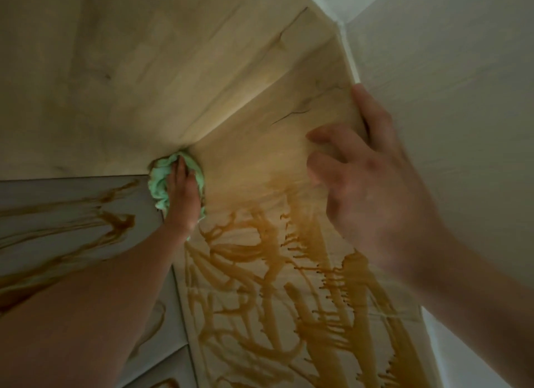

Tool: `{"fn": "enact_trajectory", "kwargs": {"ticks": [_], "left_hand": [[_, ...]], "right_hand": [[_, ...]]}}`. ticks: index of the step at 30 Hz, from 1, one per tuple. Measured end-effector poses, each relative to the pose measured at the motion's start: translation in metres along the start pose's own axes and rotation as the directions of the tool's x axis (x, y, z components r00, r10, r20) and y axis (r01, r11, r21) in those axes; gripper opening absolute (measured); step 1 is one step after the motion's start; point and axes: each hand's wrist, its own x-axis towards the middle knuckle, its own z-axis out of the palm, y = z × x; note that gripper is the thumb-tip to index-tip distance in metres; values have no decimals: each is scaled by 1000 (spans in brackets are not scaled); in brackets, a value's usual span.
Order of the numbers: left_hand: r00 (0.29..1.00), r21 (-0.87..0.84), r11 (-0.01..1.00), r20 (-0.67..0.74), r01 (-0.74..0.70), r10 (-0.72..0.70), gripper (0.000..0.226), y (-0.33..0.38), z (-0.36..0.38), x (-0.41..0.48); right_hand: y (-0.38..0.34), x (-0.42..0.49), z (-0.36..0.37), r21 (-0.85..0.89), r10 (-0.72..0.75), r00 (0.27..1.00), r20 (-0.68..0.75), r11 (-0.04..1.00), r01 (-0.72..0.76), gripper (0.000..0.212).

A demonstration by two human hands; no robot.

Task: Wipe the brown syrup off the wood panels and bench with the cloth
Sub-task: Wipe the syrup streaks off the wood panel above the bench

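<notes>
Left hand on cloth, fingers buried, grip untellable; right hand blurred, fingers grasping panel edge.

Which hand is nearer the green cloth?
Left. The left hand presses on the cloth in the corner; the right hand is apart to its right, holding the edge of the wood panel.

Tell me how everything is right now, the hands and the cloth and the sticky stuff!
cloth: bunched, pressed into the corner.
left hand: flat on the cloth, pressing.
right hand: grips the panel's edge, blurred.
panel: bare up top, syrup lower down.
syrup: brown drippy streaks, unwiped.
bench: streaked with syrup.
</notes>
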Motion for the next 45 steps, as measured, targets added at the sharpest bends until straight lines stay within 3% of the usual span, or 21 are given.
{"fn": "enact_trajectory", "kwargs": {"ticks": [3, 6, 10, 13, 17, 18, 21, 24, 27, 31, 34, 37, 39, 40, 41, 42, 43, 45], "left_hand": [[990, 9, 992, 62, 124, -124, 80, -26, -13, 20], [983, 103, 985, 107, 135, -146, 67, -59, -24, 43], [944, -25, 946, 73, 323, -320, 78, -78, -22, 66], [864, -217, 837, 84, 502, -497, 81, -93, -17, 60], [849, -228, 822, 45, 522, -527, 76, -126, -11, 11], [842, -221, 815, 75, 536, -533, 85, -139, -8, 0], [843, -221, 814, 111, 537, -526, 142, -193, -6, 21], [886, -187, 867, 106, 463, -451, 133, -119, -2, 20], [976, -148, 965, 36, 217, -214, 116, 8, 8, -40], [992, -27, 999, 125, -17, 21, 89, 47, 20, -140], [965, 187, 964, 214, -191, 150, 77, 58, 37, -202], [873, 210, 885, 365, -416, 324, 64, 81, 41, -230], [687, 182, 682, 401, -708, 606, 57, 82, 35, -209], [583, 214, 547, 401, -810, 707, 56, 79, 34, -189], [536, 256, 471, 399, -844, 744, 52, 79, 35, -168], [547, 306, 455, 391, -836, 740, 45, 79, 39, -148], [606, 356, 495, 376, -793, 701, 47, 82, 43, -132], [751, 431, 616, 354, -660, 558, 71, 88, 50, -117]], "right_hand": [[4, 2, 3, -40, -41, 999, 2, 998, 41, 29], [5, 1, 5, -41, -29, 999, -15, 999, 28, 28], [4, 1, 6, -44, -40, 999, -18, 998, 40, 25], [4, 1, 4, -31, -25, 1000, -18, 999, 25, 26], [1, -1, 2, -8, -2, 1000, -21, 1000, 2, 25], [0, -1, 3, -5, 1, 1000, -22, 1000, -1, 26], [-1, 0, -1, 9, 13, 1000, -7, 1000, -13, 24], [-1, 0, -1, 2, 18, 1000, 4, 1000, -18, 24], [-2, 1, 0, -7, 9, 1000, 4, 1000, -9, 23], [0, 1, 0, -30, -2, 1000, -8, 1000, 2, 35], [-1, 1, -2, -9, -9, 1000, -12, 1000, 9, 39], [-3, -1, -4, 62, 1, 998, -57, 998, 2, 37], [-3, -1, -3, 82, -15, 996, -92, 996, 23, 36], [-1, 0, -1, 86, -24, 995, -96, 996, 32, 37], [-1, 1, -2, 92, -25, 995, -96, 995, 34, 38], [0, 2, -2, 102, -23, 995, -98, 994, 33, 38], [1, 3, -2, 109, -26, 994, -110, 993, 38, 38], [1, 4, -1, 125, -59, 982, -181, 989, 82, 33]]}}
